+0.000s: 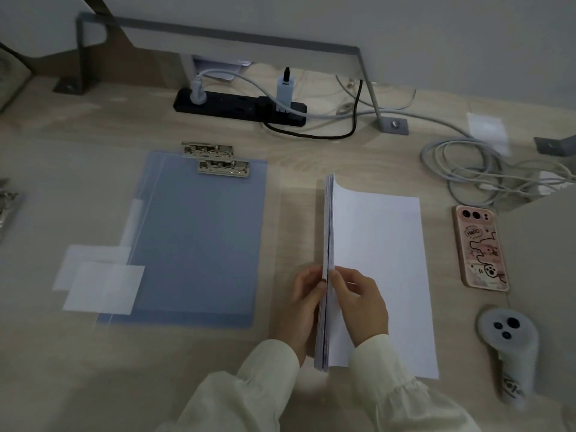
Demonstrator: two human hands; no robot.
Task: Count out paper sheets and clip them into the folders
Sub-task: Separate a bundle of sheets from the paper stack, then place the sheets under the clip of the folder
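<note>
A stack of white paper sheets (383, 260) lies right of centre on the table, its left edge lifted and curled upright. My left hand (300, 310) and my right hand (358, 304) pinch that raised bundle of sheets from either side near its lower part. Two translucent blue folders (199, 241) lie overlapped and flat to the left, each with a metal clip (223, 167) at its top edge. Cream sleeves cover both wrists.
A phone in a pink case (480, 247) and a grey controller (508, 347) lie to the right of the paper. A black power strip (240, 108) and coiled cables (467, 169) sit at the back. White labels (103, 285) overlap the folders' lower left. More metal clips (6, 204) show at the far left.
</note>
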